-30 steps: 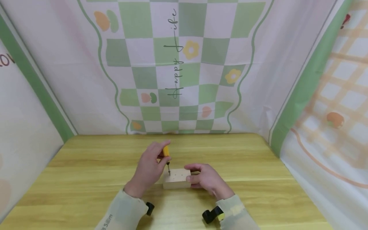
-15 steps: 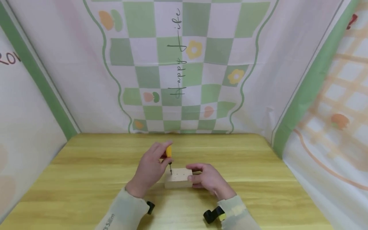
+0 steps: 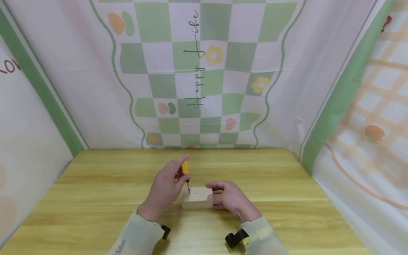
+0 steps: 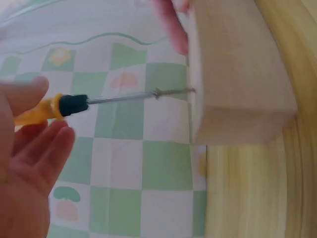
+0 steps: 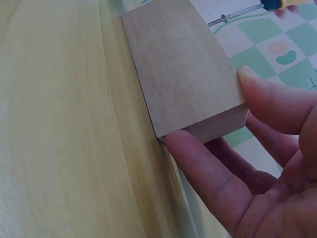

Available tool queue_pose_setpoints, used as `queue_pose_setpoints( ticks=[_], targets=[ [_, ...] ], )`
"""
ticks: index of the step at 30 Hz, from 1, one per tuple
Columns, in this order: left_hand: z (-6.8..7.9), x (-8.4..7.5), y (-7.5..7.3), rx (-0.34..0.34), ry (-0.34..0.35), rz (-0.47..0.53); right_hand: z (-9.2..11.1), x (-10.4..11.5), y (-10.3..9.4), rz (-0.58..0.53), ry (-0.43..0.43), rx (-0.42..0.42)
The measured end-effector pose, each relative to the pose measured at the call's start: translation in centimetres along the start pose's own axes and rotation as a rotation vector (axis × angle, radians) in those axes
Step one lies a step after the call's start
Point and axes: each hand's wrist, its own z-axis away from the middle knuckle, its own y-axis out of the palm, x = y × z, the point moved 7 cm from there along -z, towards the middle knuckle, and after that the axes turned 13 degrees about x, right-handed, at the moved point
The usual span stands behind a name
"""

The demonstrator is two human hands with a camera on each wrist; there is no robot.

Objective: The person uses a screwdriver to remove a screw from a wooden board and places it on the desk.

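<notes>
My left hand (image 3: 162, 189) holds a screwdriver by its yellow handle (image 3: 185, 167), the fingers curled round it. In the left wrist view the steel shaft (image 4: 121, 98) meets the head of a screw (image 4: 173, 91), whose point is at the face of a pale wooden block (image 4: 242, 59). Much of the screw's thread still shows outside the wood. Several small dark holes mark the block's top in the head view. My right hand (image 3: 234, 200) grips the block's right end, with the thumb (image 5: 262, 91) at its upper edge and a fingertip against the end face.
The block stands on a wood-grain table (image 3: 271, 219). A cloth with green checks (image 3: 210, 81) hangs behind the table's far edge, and pale curtains flank both sides. A black wrist camera (image 3: 236, 238) sits on the right wrist.
The head view shifts a little sideways. My left fingers shift slightly on the handle, whose tilt changes a bit; the screwdriver stays on the screw. My right hand keeps its grip on the block.
</notes>
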Motion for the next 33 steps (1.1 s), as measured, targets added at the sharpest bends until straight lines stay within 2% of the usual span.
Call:
queue_pose_setpoints(
  ticks=[6, 13, 15, 20, 22, 27, 29, 33],
  targets=[
    [-0.01, 0.13, 0.34, 0.057, -0.013, 0.167, 0.0, -0.11, 0.05, -0.006, 0.005, -0.005],
    [0.02, -0.26, -0.19, -0.042, 0.047, 0.024, 0.03, -0.07, 0.02, -0.012, 0.0, 0.0],
    [-0.04, -0.18, -0.11, -0.022, 0.037, 0.031, 0.03, -0.08, 0.01, -0.013, -0.001, 0.002],
    [-0.14, 0.04, 0.17, 0.067, 0.009, 0.134, -0.03, -0.13, -0.02, -0.014, -0.004, 0.004],
    [-0.11, 0.11, 0.13, 0.059, 0.007, 0.136, -0.04, -0.14, -0.02, -0.015, -0.006, 0.006],
    [-0.07, 0.39, 0.07, 0.002, -0.035, 0.05, -0.02, -0.14, -0.03, -0.012, -0.005, 0.005],
    [-0.08, 0.46, 0.18, 0.015, -0.055, 0.032, -0.01, -0.13, -0.02, -0.011, -0.002, 0.003],
    [-0.14, 0.35, 0.26, 0.07, -0.055, 0.123, 0.0, -0.09, 0.03, -0.016, 0.004, 0.002]
  ],
)
